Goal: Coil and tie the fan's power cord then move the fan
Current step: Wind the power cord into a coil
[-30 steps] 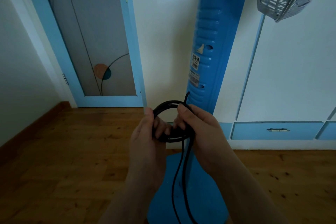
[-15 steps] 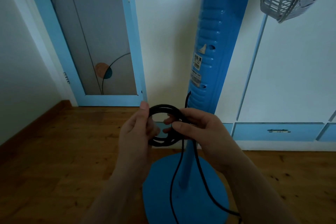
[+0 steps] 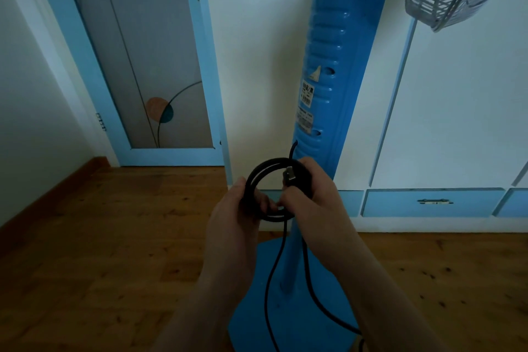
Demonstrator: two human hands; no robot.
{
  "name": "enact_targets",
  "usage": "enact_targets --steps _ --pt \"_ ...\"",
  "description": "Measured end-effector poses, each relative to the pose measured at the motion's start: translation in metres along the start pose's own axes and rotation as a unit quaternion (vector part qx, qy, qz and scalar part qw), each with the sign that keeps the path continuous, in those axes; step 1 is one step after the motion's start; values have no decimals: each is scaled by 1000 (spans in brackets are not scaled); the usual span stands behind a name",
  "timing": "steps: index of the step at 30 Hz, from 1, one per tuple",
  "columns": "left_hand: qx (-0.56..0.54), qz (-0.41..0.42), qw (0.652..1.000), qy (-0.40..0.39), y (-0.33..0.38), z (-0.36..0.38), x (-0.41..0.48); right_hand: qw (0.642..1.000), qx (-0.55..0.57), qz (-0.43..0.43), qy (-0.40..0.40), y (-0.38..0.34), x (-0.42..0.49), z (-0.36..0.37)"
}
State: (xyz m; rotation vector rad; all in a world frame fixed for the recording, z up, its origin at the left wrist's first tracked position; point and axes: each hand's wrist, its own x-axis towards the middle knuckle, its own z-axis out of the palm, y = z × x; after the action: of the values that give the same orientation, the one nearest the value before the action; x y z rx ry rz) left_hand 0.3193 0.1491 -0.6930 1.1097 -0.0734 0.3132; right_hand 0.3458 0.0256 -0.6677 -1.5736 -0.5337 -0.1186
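I hold a round black cord coil [image 3: 271, 188] upright in front of the blue fan pole [image 3: 328, 94]. My left hand [image 3: 237, 217] pinches its left rim; my right hand [image 3: 311, 194] grips the right rim, plug [image 3: 289, 176] under the thumb. Loose cord [image 3: 270, 280] hangs straight below toward the fan base [image 3: 285, 323], nearer my right hand for wrapping.
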Motion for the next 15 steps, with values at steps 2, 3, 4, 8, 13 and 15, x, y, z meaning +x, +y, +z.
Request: enact_targets --steps 2,3,4,8,13,15 --pt "80 11 997 -8 6 -7 3 996 -81 -8 -24 0 -1 -5" --pt "131 25 991 -13 11 -10 5 992 -119 -12 -43 0 -2 -6" --pt "183 40 982 -24 16 -11 7 987 -151 -16 -60 1 -2 -6" --pt "305 42 948 -75 24 -10 2 974 -203 -34 -99 5 -4 0" --pt "236 74 969 10 17 -2 -2 985 -163 -32 -48 13 -1 2" --pt "166 80 982 40 17 -1 -2 993 -109 3 -43 16 0 1"
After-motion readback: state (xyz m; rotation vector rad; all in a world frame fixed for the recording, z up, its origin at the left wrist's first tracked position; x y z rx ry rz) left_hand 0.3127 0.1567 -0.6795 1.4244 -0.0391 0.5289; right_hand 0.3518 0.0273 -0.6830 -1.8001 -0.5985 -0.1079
